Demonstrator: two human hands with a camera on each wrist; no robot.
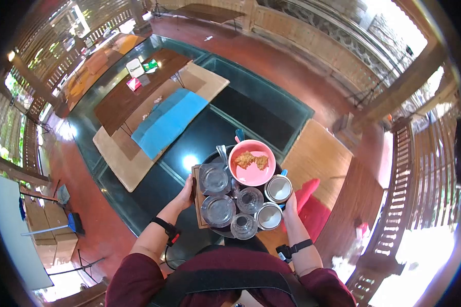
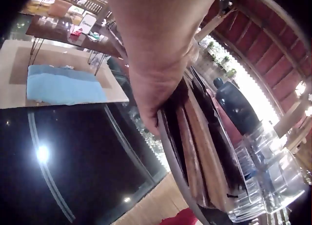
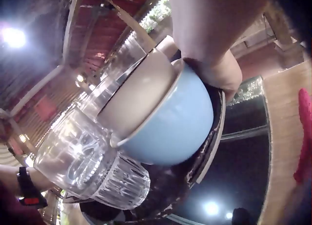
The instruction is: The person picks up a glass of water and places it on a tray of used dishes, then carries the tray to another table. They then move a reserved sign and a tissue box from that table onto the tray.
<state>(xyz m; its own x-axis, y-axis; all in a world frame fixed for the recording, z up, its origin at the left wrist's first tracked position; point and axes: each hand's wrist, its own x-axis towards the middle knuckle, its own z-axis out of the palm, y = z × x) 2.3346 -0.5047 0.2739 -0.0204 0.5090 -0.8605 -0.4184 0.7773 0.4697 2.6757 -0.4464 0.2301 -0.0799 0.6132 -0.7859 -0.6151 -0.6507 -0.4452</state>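
Head view: tray [image 1: 213, 231] held level ahead of the chest, left hand [image 1: 185, 193] on its left rim, right hand [image 1: 291, 204] on its right rim, both equally near. Load: pink bowl [image 1: 252, 162], glasses [image 1: 250, 199], metal cups [image 1: 278, 188].

Left wrist view: left grip curled round the rim [image 2: 171, 152]; brown boards [image 2: 202, 152] stacked flat inside, barely seen from above.

Right wrist view: right grip clamps the rim [image 3: 210, 147] beside a blue cup [image 3: 168, 122]; colour hidden overhead.
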